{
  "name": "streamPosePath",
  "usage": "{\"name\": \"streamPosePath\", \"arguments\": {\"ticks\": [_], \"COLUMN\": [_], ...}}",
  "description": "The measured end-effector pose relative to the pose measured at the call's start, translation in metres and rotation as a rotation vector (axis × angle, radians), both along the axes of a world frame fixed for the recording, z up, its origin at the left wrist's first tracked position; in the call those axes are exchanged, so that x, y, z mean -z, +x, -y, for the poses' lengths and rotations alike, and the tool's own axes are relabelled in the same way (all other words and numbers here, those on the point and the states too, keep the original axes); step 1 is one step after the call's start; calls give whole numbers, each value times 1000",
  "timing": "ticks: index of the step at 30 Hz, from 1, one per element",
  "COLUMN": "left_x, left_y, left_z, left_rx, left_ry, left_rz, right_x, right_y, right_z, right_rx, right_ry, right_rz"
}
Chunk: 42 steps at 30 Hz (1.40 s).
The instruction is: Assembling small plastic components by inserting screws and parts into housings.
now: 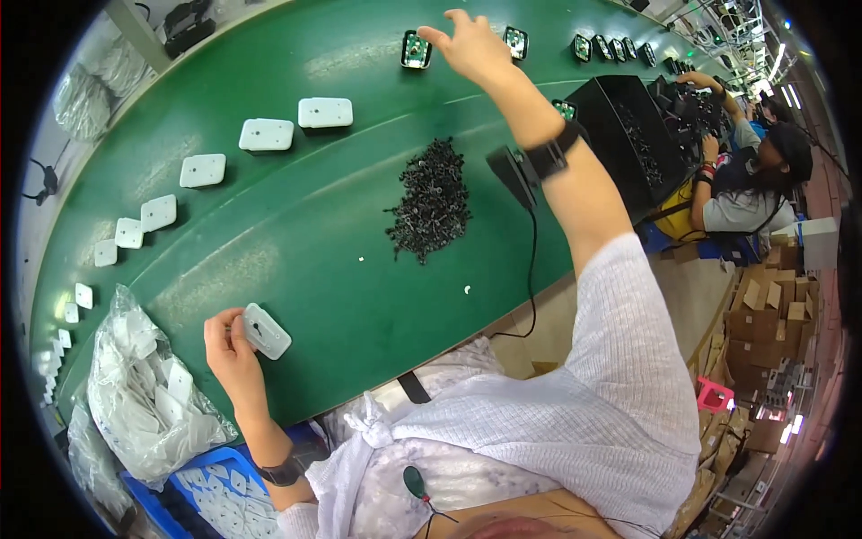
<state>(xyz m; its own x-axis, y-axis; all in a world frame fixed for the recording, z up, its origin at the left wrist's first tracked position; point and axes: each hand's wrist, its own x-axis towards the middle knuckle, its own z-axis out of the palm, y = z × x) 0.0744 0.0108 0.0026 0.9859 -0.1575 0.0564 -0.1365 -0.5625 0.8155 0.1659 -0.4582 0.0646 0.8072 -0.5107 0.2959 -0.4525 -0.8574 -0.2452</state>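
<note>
My left hand (230, 346) grips the end of a white plastic cover (268, 331) with rounded corners, low over the green table near its front edge. Far across the table stretches my right hand (471, 47), its fingers spread and nothing seen in them. One fingertip is at the edge of a black housing with a green circuit board (416, 51); I cannot tell whether it touches. A second such housing (515, 43) sits just right of that hand. Between my arms lies a heap of small black parts (431, 199), too small to name.
A curved row of white covers (268, 135) runs along the left side. A clear plastic bag (148, 391) of white parts and a blue crate (162, 503) stand at lower left. On the right are a black bin (611, 135), more board housings (582, 48) and a co-worker (750, 180).
</note>
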Motion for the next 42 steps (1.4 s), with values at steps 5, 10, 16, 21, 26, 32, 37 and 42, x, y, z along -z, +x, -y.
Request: {"name": "streamPosePath", "arguments": {"ticks": [5,10,16,21,26,32,37,42], "left_x": [-20,-21,-17,-10,1,1,-6,1], "left_y": [-16,-40,-38,-34,-35,-39,-46,-48], "left_z": [25,25,29,36,26,18,8,6], "left_rx": [-59,17,187,289,262,160,188,235], "left_ry": [522,627,337,158,96,-153,-102,32], "left_rz": [153,296,364,372,374,299,290,374], "right_x": [20,11,-6,22,21,14,20,23], "right_y": [67,74,-40,-108,-124,-127,-123,-126], "right_z": [10,-20,-128,-182,-198,-228,-248,-251], "right_rx": [39,-56,-705,-984,-974,-1139,-1230,-1255], "right_ry": [233,247,1045,785,235,383,333,295], "right_rz": [-147,-210,50,-47,-69,70,15,-44]}}
